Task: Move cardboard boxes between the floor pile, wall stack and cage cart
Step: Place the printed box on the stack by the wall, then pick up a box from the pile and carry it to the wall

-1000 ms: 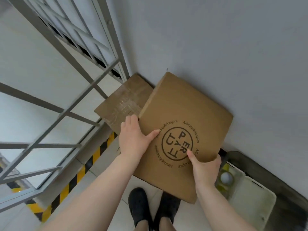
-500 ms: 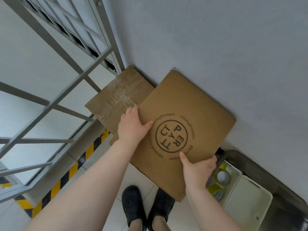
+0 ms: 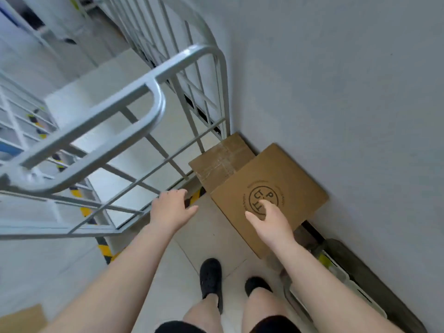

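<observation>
Head view: printed box (image 3: 286, 179) beneath open right hand (image 3: 269, 221)

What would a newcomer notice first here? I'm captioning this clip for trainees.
The cardboard box with a round printed logo lies by the grey wall, overlapping a taped box. Both hands, left hand and right hand, hover open above. The grey cage cart fills the left.

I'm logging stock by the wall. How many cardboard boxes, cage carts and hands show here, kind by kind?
Cardboard boxes: 2, the printed box and the taped box
Cage carts: 1, the cage cart
Hands: 2, left hand, right hand
Total: 5
</observation>
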`<state>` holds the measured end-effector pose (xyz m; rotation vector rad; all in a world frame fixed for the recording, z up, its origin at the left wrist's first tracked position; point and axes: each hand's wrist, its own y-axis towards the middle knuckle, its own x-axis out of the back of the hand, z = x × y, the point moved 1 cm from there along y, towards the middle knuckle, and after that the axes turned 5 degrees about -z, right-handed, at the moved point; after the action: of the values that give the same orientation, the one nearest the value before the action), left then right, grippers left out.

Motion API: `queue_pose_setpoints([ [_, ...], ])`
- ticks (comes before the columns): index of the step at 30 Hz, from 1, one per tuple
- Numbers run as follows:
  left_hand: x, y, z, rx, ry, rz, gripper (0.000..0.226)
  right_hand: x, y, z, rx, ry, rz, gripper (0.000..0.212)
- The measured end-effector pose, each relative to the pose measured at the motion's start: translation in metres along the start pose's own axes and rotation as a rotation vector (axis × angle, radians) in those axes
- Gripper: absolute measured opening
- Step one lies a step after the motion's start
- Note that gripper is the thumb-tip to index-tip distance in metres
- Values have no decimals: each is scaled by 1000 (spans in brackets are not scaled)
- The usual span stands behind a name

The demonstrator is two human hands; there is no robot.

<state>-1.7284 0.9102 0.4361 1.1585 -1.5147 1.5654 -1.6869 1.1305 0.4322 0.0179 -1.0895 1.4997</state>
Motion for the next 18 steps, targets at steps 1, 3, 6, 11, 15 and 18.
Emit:
queue_pose_setpoints([
  [1,23,-18,13,20,21,-28,51,4,-14,19,92,-101,51,65],
  [3,59,-56,38,91,31,-102,48,6,-43,56,260,-259,115,65],
  [6,90,-114,64,231,-20,-196,50,-1,-81,99,521,-408,205,64],
  [11,99,-220,91,449,-133,-282,45,-28,-150,148,862,-619,303,60],
  [15,81,-319,116,642,-217,-303,41,-69,-218,163,1069,-788,411,57],
  [18,58,-397,136,786,-269,-323,47,-108,-279,162,1244,-904,468,57],
])
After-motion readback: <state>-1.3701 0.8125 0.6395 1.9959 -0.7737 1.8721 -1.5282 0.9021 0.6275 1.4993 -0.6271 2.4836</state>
